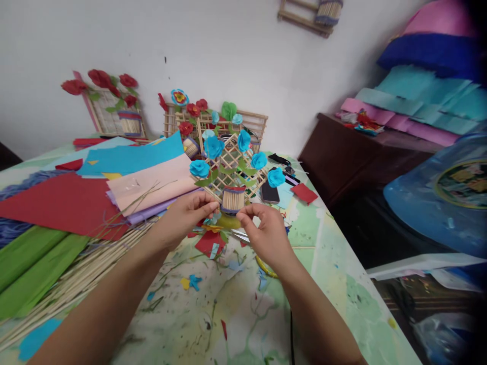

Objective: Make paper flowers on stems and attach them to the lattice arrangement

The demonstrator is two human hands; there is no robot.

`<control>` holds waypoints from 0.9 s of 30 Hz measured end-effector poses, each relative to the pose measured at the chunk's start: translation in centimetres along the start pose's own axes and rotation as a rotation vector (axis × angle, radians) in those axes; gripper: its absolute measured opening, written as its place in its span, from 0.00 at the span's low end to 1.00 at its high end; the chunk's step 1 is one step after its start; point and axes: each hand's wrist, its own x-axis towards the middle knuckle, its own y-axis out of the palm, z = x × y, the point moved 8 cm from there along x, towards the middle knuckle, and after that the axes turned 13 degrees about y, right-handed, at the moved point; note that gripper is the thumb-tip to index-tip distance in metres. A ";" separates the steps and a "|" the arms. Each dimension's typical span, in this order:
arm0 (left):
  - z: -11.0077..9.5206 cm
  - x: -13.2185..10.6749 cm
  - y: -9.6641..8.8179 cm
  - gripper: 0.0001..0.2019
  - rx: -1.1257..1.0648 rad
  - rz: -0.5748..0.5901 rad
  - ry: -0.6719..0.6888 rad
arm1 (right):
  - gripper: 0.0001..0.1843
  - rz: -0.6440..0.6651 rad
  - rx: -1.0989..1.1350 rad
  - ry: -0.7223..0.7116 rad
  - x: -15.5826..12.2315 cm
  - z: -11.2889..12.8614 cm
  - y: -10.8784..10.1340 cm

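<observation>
My left hand (189, 212) is closed in a pinch, thumb against fingers, beside the small stick basket (233, 199) with blue and red bands. On the basket's other side, my right hand (268, 230) pinches too. Whatever lies between the fingertips is too small to make out. Behind the hands stands a diamond lattice of thin sticks (229, 156), bearing the basket at its foot. Blue paper flowers (214, 146) and green paper leaves (242, 166) are on the lattice. Metal scissor blades (240, 235) show between the hands, partly hidden by the right one.
Red paper (64, 205), blue paper (133, 158), green paper (41, 266) and a bundle of sticks (91, 271) lie left. A phone (270, 192) sits behind my right hand. Finished-looking stick frames with red flowers (101, 78) lean on the wall. A blue plastic chair (437, 195) stands right.
</observation>
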 end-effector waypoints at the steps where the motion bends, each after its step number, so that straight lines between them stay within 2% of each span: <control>1: -0.1 -0.1 -0.1 0.13 0.001 -0.004 -0.004 | 0.09 -0.012 0.004 -0.001 -0.1 -0.1 -0.5; 5: 0.3 -0.9 0.2 0.13 0.005 0.003 -0.022 | 0.14 -0.093 -0.049 0.054 -1.4 -2.7 -2.7; 7: 1.4 -1.5 1.0 0.13 -0.029 0.042 -0.059 | 0.16 -0.145 -0.154 0.103 -2.6 -5.0 -3.6; 9: 2.8 -2.2 2.1 0.13 -0.095 0.105 -0.136 | 0.13 -0.210 -0.311 0.164 -4.0 -7.4 -4.0; 10: 3.6 -2.5 2.8 0.14 -0.133 0.141 -0.184 | 0.13 -0.232 -0.399 0.203 -4.7 -8.6 -3.9; 13: 5.4 -3.3 4.6 0.15 -0.204 0.212 -0.291 | 0.27 -0.249 -0.587 0.323 -6.3 -11.5 -3.2; 16: 6.3 -3.6 5.5 0.16 -0.213 0.203 -0.317 | 0.29 -0.223 -0.661 0.383 -6.8 -13.2 -2.3; 20: 7.8 -4.7 5.5 0.15 -0.255 0.105 -0.332 | 0.26 -0.182 -0.728 0.391 -6.6 -14.3 -1.9; 25: 10.3 -7.2 3.3 0.15 -0.349 -0.206 -0.390 | 0.27 -0.173 -0.803 0.429 -6.6 -15.6 -1.9; 27: 10.6 -7.7 2.8 0.15 -0.354 -0.267 -0.402 | 0.27 -0.156 -0.829 0.405 -6.5 -15.8 -1.6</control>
